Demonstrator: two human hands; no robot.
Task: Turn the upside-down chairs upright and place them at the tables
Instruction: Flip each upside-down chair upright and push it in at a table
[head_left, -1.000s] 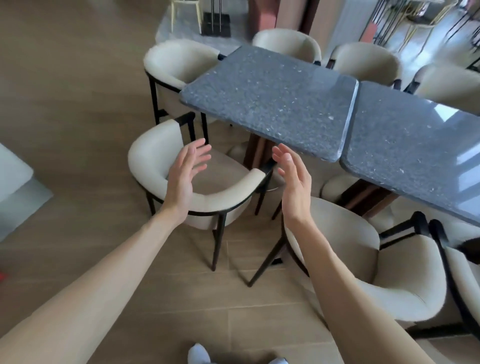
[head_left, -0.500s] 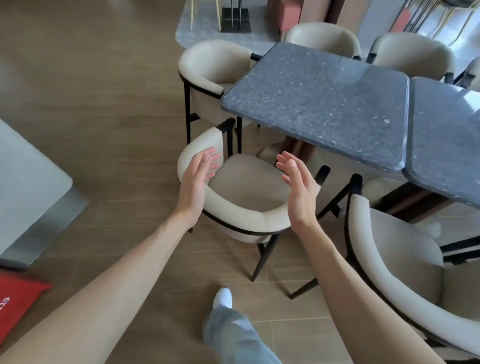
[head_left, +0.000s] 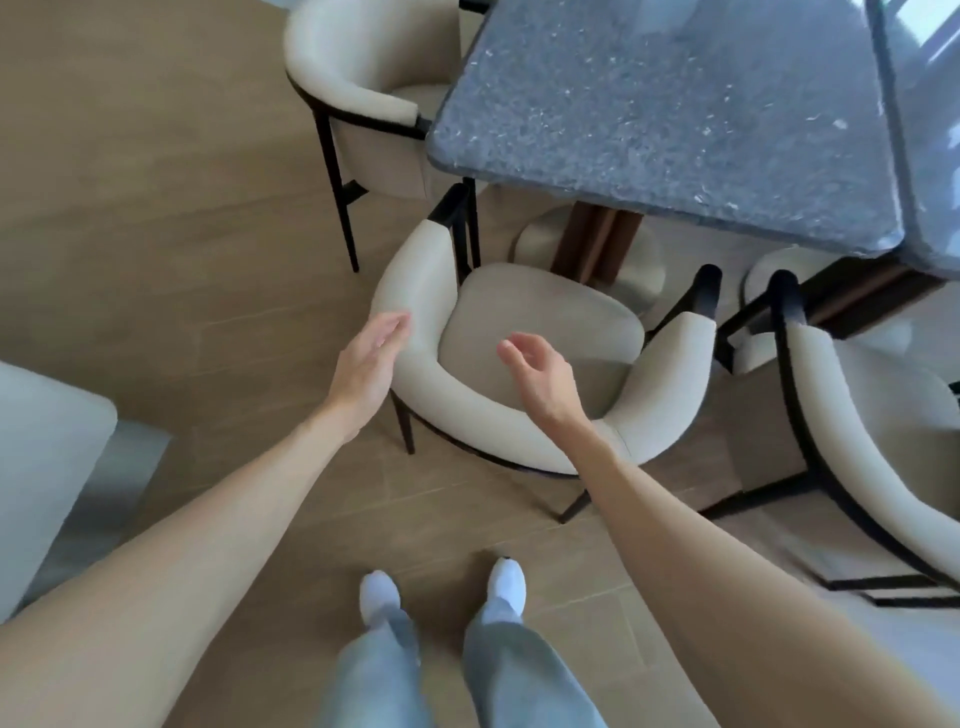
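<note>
Cream upholstered armchair (head_left: 540, 332) stands upright on the wood floor (head_left: 156, 208), open side facing the speckled grey stone table (head_left: 660, 119), seat front near the table's wooden pedestal (head_left: 597, 239) but not tucked under the top. Left hand (head_left: 369, 364): fingers straight and together, palm toward the outer left side of the curved backrest; touching or just beside it, cannot tell which. Holds nothing. Right hand (head_left: 540, 374): fingers loosely curled, over the seat just inside the backrest, gripping nothing, apart from the upholstery as far as the view shows. Second cream armchair (head_left: 358, 78) upright at the table's far-left corner. Third one (head_left: 872, 447) upright to the right, by the adjoining tabletop (head_left: 930, 130), which touches the first table along one edge. Person's white shoes (head_left: 379, 595) planted just behind the near chair.
</note>
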